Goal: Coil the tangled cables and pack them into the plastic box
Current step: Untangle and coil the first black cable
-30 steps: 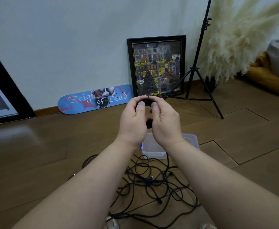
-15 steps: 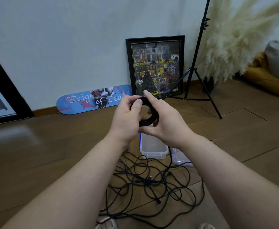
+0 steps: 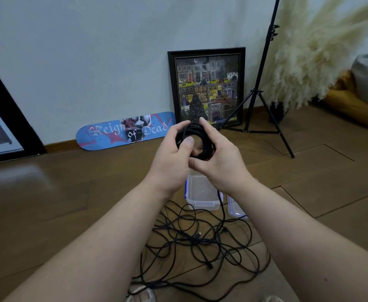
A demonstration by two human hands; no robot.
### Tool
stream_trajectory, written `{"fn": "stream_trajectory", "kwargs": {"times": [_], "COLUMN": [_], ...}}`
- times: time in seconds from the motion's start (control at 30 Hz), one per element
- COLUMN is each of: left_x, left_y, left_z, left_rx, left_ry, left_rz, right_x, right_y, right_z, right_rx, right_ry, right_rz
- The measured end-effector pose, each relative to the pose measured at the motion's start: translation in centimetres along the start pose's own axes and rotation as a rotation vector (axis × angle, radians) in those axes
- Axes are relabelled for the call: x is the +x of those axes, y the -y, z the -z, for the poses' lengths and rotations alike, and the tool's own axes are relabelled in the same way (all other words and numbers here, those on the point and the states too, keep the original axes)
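Both hands hold a small black cable coil (image 3: pixel 205 139) up in front of me, above the floor. My left hand (image 3: pixel 172 159) pinches its left side, thumb on the front of the loop. My right hand (image 3: pixel 217 155) cups the right side from behind, fingers curled round the strands. A loose tail hangs from the coil down to a tangle of black cables (image 3: pixel 198 243) on the wooden floor. The clear plastic box (image 3: pixel 201 194) with a blue clip stands open on the floor just below my hands. Its lid (image 3: pixel 235 209) lies to its right.
A blue skateboard deck (image 3: pixel 124 131) and a framed picture (image 3: pixel 208 89) lean on the wall behind. A black tripod stand (image 3: pixel 258 92) and pampas grass (image 3: pixel 314 51) stand to the right, with cushions (image 3: pixel 357 101) beyond. A dark frame (image 3: pixel 2 110) leans at far left.
The coil has opened up from edge-on to a visible ring between my hands. My right hand has shifted from the front to cup its right side. The view has tilted slightly.
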State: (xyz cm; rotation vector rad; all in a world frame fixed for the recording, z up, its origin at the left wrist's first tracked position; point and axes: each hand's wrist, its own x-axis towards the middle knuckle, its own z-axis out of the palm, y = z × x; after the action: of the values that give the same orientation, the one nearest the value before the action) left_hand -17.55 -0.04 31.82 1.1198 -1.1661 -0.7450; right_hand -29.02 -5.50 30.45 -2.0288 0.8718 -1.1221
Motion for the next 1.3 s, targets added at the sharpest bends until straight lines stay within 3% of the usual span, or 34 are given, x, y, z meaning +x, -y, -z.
{"fn": "stream_trajectory", "kwargs": {"times": [0.33, 0.6, 0.73, 0.9, 1.3], "left_x": [0.3, 0.8, 0.8, 0.4, 0.4], "left_y": [-0.1, 0.8, 1.1, 0.9, 1.1], "left_z": [0.6, 1.5, 0.8, 0.5, 1.4], "left_rx": [0.034, -0.049, -0.041, 0.14, 0.313], "left_ry": [-0.003, -0.102, -0.096, -0.107, -0.19], "left_rz": [0.088, 0.093, 0.108, -0.026, -0.138], "right_x": [-0.2, 0.4, 0.3, 0.6, 0.9], "right_y": [-0.2, 0.2, 0.4, 0.6, 0.2], "right_z": [-0.5, -0.6, -1.2, -0.2, 0.5], "right_rx": [-0.111, 0.014, -0.014, 0.032, -0.03], "right_ry": [0.062, 0.172, 0.057, -0.037, 0.025], "right_rz": [0.039, -0.04, -0.061, -0.112, -0.162]}}
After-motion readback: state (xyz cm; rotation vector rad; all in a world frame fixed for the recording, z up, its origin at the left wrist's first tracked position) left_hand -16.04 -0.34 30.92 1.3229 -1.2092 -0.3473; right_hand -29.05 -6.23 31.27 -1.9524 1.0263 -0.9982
